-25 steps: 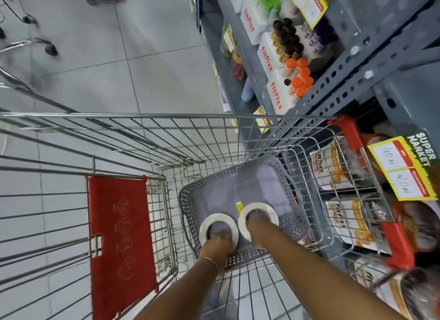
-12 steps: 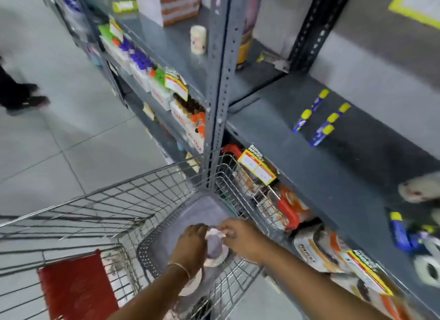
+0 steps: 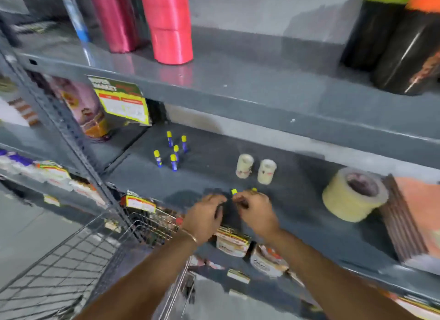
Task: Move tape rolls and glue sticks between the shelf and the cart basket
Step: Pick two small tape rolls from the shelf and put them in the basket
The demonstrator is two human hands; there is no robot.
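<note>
Grey metal shelving fills the view, wire cart at lower left; frame is motion-blurred.

- Glue sticks: two yellow-capped glue sticks at the front of the middle shelf, right at the fingertips. Right hand curled around them, fingers pinched inward; looks like it has hold of at least one, but blur stops me saying how firmly or whether both are held. Left hand just beside it, fingers bent, partly open; cannot tell if it holds anything.
- Standing cluster of five glue sticks further back and to the left, upright, close together, clear of both hands.
- Two small tape rolls on edge side by side, just behind the right hand. Large cream tape roll to the right, tilted, leaning against a stack of brown sheets.

Risks, as I judge them:
- Narrow upright sticks topple easily; a brush from a knuckle or forearm on the way in or out could knock the cluster down like pins.
- Small rolls on edge could roll toward the shelf lip if nudged by the right hand.
- Two sticks in one loose pinch could slip, dropping to the floor or through the cart's wire mesh.
- Shelf above overhangs; lifting too high risks a bump.

Containers: the cart's inside is barely visible at this angle, contents cannot be made out. Lower shelf holds blurred boxed goods. Top shelf carries red rolls and dark rolls.
</note>
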